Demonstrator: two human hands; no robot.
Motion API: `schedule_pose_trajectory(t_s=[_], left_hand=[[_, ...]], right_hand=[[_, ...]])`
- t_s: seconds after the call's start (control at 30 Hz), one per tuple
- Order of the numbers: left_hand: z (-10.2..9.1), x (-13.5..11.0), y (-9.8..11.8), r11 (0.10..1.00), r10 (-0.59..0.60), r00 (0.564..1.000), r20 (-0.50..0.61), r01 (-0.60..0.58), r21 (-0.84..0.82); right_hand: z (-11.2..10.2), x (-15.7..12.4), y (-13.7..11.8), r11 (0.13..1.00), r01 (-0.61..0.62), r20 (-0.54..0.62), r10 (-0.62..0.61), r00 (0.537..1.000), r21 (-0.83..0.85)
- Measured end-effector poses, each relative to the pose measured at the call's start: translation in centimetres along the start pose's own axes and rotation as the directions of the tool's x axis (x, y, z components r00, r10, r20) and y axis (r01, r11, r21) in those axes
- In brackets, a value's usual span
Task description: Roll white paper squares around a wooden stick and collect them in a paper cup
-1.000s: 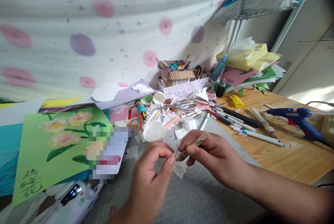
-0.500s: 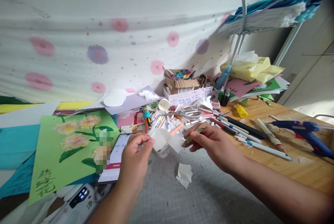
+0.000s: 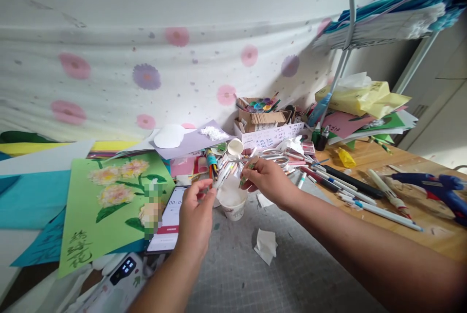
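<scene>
My left hand (image 3: 199, 213) is closed in a pinch beside the cup's left rim. A thin piece of white paper (image 3: 220, 182) shows at its fingertips, hard to separate from the pale cup mouth behind. My right hand (image 3: 266, 179) pinches a small flat tan piece with green marks (image 3: 248, 173), its lower end over the cup. Between and below the hands, a white paper cup (image 3: 234, 210) stands upright on the grey cutting mat (image 3: 233, 274). One torn white paper scrap (image 3: 266, 246) lies in front of it; another scrap (image 3: 264, 200) is partly hidden under my right hand.
Left are a phone (image 3: 164, 240) and a green flower picture (image 3: 82, 220). Behind the cup lie pens, scissors (image 3: 275, 158) and a cardboard box (image 3: 262, 121). A blue glue gun (image 3: 432, 184) rests on the wooden table at right.
My right hand has moved left and up, over the cup, with the tan-and-green piece. The cup mouth shows more now. The whole view has shifted slightly.
</scene>
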State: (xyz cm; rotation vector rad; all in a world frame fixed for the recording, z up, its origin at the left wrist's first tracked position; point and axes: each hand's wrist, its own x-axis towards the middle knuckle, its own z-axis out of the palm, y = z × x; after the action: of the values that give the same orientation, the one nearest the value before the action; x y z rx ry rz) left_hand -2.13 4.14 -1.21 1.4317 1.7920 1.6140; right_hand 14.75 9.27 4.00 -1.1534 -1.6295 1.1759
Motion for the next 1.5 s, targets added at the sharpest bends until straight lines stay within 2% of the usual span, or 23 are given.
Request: schedule_pose_trajectory(t_s=[0.07,0.2,0.37,0.53,0.6,0.67,0.77,0.8,0.87,0.9,1.0,1.07,1.13,1.23,1.33,1.5], left_hand=[[-0.4,-0.2,0.6,0.991,0.11,0.994,0.011,-0.11,0.073],[-0.7,-1.1,1.8,0.915,0.292,0.942,0.167,-0.325,0.238],[-0.3,-2.0,2.1,0.81,0.324,0.893,0.312,-0.432,0.397],[-0.2,-1.8,1.9,0.747,0.334,0.878,0.341,-0.468,0.472],[-0.2,-1.7,1.8,0.74,0.343,0.881,0.326,-0.467,0.483],[-0.3,-1.9,2.0,0.738,0.407,0.873,0.27,-0.488,0.465],[-0.6,-2.9,2.7,0.734,0.578,0.803,0.143,-0.588,0.339],[-0.7,-3.3,3.0,0.725,0.613,0.779,0.135,-0.622,0.295],[-0.9,-4.3,3.5,0.697,0.655,0.732,0.187,-0.681,0.227],[-0.9,-4.7,3.6,0.691,0.662,0.708,0.247,-0.704,0.167],[-0.2,-5.5,3.5,0.712,0.605,0.633,0.482,-0.702,0.029],[0.6,-5.7,3.1,0.751,0.477,0.592,0.649,-0.659,0.049],[1.3,-5.7,2.8,0.786,0.308,0.576,0.757,-0.603,0.139],[1.9,-5.6,2.4,0.806,0.174,0.572,0.802,-0.551,0.218],[2.0,-5.5,2.2,0.811,0.152,0.556,0.817,-0.543,0.218],[2.0,-5.3,1.9,0.822,0.158,0.575,0.803,-0.527,0.216]], right_hand=[[0.0,0.3,0.2,0.998,0.019,-0.009,-0.02,1.0,-0.052],[-0.7,0.2,0.7,0.992,0.086,-0.022,-0.088,0.996,-0.094],[-2.3,-0.7,1.0,0.985,0.157,-0.007,-0.158,0.987,-0.077],[-4.6,-4.1,1.9,0.969,0.235,0.097,-0.228,0.969,-0.073],[-5.4,-5.7,2.8,0.956,0.282,0.179,-0.265,0.947,-0.077],[-6.0,-7.1,3.8,0.939,0.336,0.273,-0.305,0.912,-0.072],[-6.4,-8.1,4.9,0.914,0.402,0.401,-0.348,0.847,-0.058],[-6.4,-8.2,5.1,0.906,0.421,0.436,-0.358,0.826,-0.053],[-6.4,-8.2,5.2,0.891,0.452,0.491,-0.374,0.787,-0.044],[-6.3,-8.1,5.3,0.885,0.464,0.513,-0.38,0.77,-0.042],[-6.0,-7.9,5.8,0.869,0.493,0.554,-0.385,0.739,-0.054],[-5.8,-7.7,6.3,0.862,0.502,0.56,-0.382,0.735,-0.072],[-5.7,-7.5,6.9,0.86,0.502,0.551,-0.375,0.745,-0.094],[-5.7,-7.2,7.3,0.867,0.484,0.525,-0.359,0.772,-0.118],[-5.7,-7.2,7.5,0.88,0.46,0.486,-0.353,0.8,-0.118],[-5.6,-7.1,7.5,0.906,0.415,0.427,-0.345,0.836,-0.08]])
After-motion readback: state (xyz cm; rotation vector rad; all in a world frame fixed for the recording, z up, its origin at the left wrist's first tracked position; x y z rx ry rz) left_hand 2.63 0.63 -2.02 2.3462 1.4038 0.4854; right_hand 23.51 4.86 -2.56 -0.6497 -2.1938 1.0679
